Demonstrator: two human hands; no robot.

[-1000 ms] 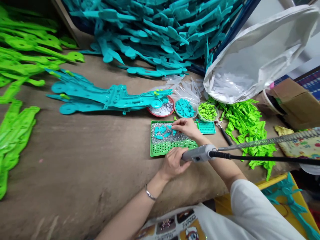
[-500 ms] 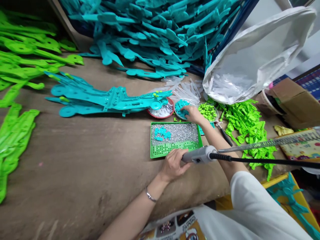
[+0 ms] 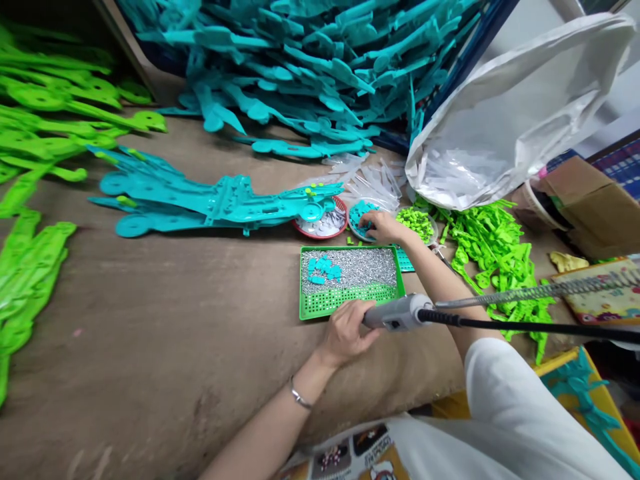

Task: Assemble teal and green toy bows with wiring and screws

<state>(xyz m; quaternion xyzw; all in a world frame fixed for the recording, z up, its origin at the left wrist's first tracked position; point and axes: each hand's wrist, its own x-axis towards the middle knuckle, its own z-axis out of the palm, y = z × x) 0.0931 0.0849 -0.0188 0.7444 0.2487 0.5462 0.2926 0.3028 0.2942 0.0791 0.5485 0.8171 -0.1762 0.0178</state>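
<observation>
My left hand [image 3: 346,333], with a bracelet at its wrist, is closed round the grey electric screwdriver [image 3: 400,313] by the front rim of the green tray [image 3: 302,293]. The tray holds many small silver screws [image 3: 360,265] and a few teal plastic pieces [image 3: 324,268]. My right hand [image 3: 384,227] reaches into a small bowl of teal pieces [image 3: 358,215], its fingers bent down among them. The fingertips partly hide there, so what they pinch is unclear. A red basket of pale parts [image 3: 331,224] and a dish of lime-green pieces [image 3: 415,223] flank the bowl.
Long teal plastic parts [image 3: 220,200] lie stacked left of the bowls, below a heaped bin of teal parts [image 3: 320,73]. Lime-green parts are piled left [image 3: 30,267] and right [image 3: 500,247]. A white bag [image 3: 500,120] stands behind; a black cable [image 3: 525,327] crosses from the right.
My right hand has shifted slightly within the bowl of teal pieces. My left hand and the screwdriver stay almost where they were.
</observation>
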